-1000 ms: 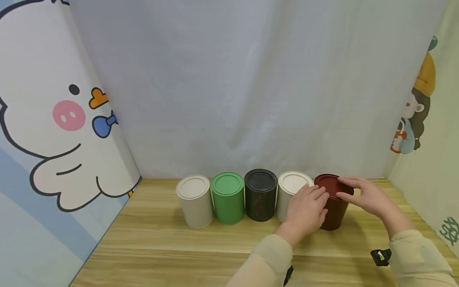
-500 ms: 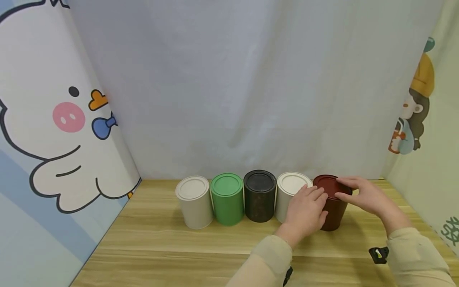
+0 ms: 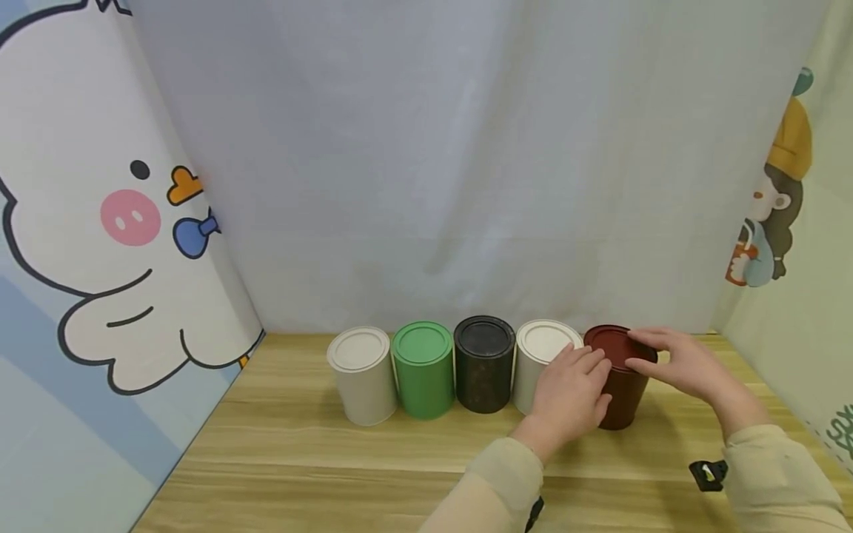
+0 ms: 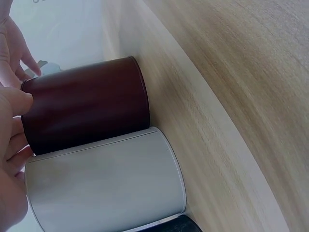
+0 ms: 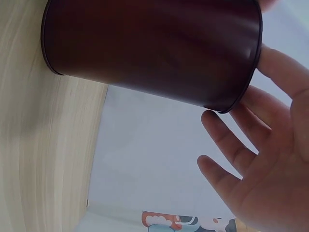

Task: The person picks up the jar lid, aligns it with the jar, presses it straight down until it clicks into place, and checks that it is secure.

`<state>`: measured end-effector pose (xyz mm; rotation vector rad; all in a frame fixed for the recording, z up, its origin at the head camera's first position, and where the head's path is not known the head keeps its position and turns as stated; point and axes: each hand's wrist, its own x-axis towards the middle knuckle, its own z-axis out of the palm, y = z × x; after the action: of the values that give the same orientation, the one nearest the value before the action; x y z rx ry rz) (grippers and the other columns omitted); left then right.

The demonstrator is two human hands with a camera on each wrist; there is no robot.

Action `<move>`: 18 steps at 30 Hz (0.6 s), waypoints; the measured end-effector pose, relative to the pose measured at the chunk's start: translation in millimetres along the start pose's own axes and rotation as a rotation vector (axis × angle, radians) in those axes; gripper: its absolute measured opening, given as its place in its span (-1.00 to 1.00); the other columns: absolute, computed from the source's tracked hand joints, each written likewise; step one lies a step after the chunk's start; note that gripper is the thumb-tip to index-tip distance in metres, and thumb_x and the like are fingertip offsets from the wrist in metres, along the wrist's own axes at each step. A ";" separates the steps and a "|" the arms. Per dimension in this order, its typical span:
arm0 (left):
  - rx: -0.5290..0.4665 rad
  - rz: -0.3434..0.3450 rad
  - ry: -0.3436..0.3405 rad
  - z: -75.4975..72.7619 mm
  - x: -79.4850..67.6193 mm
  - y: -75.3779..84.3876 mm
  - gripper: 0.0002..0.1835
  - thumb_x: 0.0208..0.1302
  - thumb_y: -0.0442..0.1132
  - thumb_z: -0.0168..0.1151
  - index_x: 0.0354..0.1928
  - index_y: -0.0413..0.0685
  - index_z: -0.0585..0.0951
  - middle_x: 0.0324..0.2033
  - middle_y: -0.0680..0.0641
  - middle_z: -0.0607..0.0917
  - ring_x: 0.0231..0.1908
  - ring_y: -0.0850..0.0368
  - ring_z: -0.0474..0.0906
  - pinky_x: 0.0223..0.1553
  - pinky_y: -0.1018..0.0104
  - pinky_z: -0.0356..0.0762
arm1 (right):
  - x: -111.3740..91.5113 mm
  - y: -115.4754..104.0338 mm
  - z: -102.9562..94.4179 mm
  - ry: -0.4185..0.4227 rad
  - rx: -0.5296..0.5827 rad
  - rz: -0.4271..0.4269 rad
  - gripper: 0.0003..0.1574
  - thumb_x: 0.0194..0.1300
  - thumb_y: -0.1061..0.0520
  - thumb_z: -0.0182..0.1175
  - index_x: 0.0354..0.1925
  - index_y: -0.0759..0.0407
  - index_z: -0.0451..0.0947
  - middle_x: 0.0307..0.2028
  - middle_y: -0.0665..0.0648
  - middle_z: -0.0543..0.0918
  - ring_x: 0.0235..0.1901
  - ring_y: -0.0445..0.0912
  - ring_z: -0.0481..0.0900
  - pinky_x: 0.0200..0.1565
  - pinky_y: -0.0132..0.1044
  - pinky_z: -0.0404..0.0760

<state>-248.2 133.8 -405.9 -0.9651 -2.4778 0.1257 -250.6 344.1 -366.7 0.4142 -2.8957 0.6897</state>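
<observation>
A dark red can (image 3: pixel 613 348) with a recessed round top stands upright at the right end of a row of cans. My left hand (image 3: pixel 571 396) touches its left side at the top rim, with the thumb (image 4: pixel 18 99) bent at the front edge. From the right, my right hand (image 3: pixel 686 370) touches the same rim with thumb and forefinger; its other fingers (image 5: pixel 227 140) are spread off the can in the right wrist view. Directly left of the red can is a white can (image 3: pixel 526 377), partly hidden by my left hand.
Further left in the row are a black can (image 3: pixel 484 370), a green can (image 3: pixel 423 370) and an off-white can (image 3: pixel 363 374). They stand on a wood-grain table (image 3: pixel 300 459) near its back edge, before a pale curtain (image 3: pixel 400 185). Cartoon-printed panels (image 3: pixel 67 185) flank both sides.
</observation>
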 end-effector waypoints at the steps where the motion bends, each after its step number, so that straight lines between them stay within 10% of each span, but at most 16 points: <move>1: 0.001 0.001 -0.002 -0.2 0.0 0.2 -0.49 0.39 0.17 0.13 0.32 0.24 0.52 0.31 0.19 0.47 0.34 0.27 0.29 0.42 0.34 0.06 | 0.1 0.2 -0.3 0.000 -0.002 -0.003 -0.23 0.32 -0.02 0.32 0.27 0.49 0.40 0.22 0.59 0.38 0.19 0.50 0.30 0.11 0.39 0.35; 18: -0.031 0.030 -0.053 -7.0 6.7 -5.7 -0.49 0.41 0.21 0.09 0.30 0.23 0.53 0.25 0.20 0.51 0.29 0.30 0.34 0.40 0.36 0.10 | 8.6 3.3 -7.7 0.005 -0.063 -0.117 -0.34 0.25 0.04 0.39 0.13 0.49 0.53 0.10 0.54 0.51 0.11 0.45 0.42 0.07 0.32 0.44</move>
<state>-252.7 133.4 -395.7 -1.0250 -2.5208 0.1250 -259.2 348.5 -359.6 0.5673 -2.8520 0.5798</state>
